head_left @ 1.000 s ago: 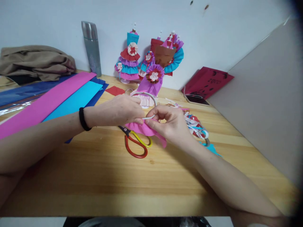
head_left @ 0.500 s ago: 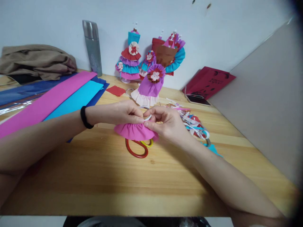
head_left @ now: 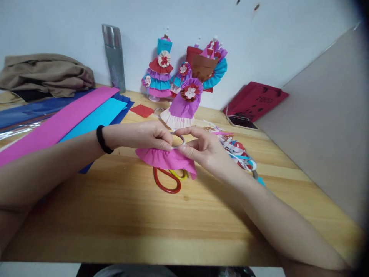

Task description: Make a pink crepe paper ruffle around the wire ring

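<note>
A gathered strip of pink paper (head_left: 164,158) hangs in loose pleats at the middle of the view. My left hand (head_left: 152,135) pinches its top edge between thumb and fingers. On the right, my right hand (head_left: 198,145) has its thumb at the same edge, with the index finger reaching over a pale ring (head_left: 182,138) that shows between the hands. Beneath the pink paper lie scissors with a red handle (head_left: 170,190) and a yellow handle loop (head_left: 182,177); their blades are hidden.
Pink paper (head_left: 72,111) and blue sheets lie left, near a brown cloth (head_left: 49,75) and a bottle (head_left: 114,61). Small paper dresses (head_left: 186,105) stand behind the hands. Paper scraps (head_left: 238,152), a phone (head_left: 241,122) and a red bag (head_left: 259,102) are right.
The pink paper has spread wider, and its right end now hangs lower. The fingers of my right hand have opened out a little, and more of the ring shows.
</note>
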Tool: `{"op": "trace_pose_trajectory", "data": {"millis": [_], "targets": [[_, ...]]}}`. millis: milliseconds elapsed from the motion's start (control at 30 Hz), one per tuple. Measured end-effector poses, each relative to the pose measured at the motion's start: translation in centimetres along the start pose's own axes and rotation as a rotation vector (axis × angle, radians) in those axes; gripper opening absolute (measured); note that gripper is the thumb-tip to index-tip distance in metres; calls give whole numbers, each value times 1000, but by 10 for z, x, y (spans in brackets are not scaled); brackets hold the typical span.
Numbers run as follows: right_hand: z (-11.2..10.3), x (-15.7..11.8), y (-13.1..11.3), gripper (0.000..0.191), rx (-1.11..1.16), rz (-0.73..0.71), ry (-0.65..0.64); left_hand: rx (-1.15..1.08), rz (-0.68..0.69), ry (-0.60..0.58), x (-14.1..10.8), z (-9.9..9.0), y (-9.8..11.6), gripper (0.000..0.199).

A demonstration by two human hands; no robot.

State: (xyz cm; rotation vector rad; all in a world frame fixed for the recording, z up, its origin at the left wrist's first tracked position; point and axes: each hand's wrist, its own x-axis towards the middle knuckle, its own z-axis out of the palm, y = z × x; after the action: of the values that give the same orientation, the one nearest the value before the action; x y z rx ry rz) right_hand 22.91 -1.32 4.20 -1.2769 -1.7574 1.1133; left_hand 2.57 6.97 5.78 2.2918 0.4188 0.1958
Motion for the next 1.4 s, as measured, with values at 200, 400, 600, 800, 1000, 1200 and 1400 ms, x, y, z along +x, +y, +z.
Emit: {"op": "trace_pose_trajectory", "data": {"millis": [200,400,600,800,1000,1200,1400], "targets": [[2,-5,-2,31,-347,-141,190,42,9,32,1,-3,1,36],[2,-2,1,19,-436,-240,320,43,-6,75,0,-4,9,37],[4,2,4,22,-417,-204,314,74,-5,124,1,-1,11,34],[9,-4,1,11,-397,-357,274,66,15,141,3,1,6,34],[8,-7,-3,11,-369,-398,261,68,37,137,2,1,4,33],[7,-5,-2,10,-338,-343,280,68,44,141,2,1,5,34],[5,-4,0,12,-380,-392,338,78,10,138,1,1,11,33]]}}
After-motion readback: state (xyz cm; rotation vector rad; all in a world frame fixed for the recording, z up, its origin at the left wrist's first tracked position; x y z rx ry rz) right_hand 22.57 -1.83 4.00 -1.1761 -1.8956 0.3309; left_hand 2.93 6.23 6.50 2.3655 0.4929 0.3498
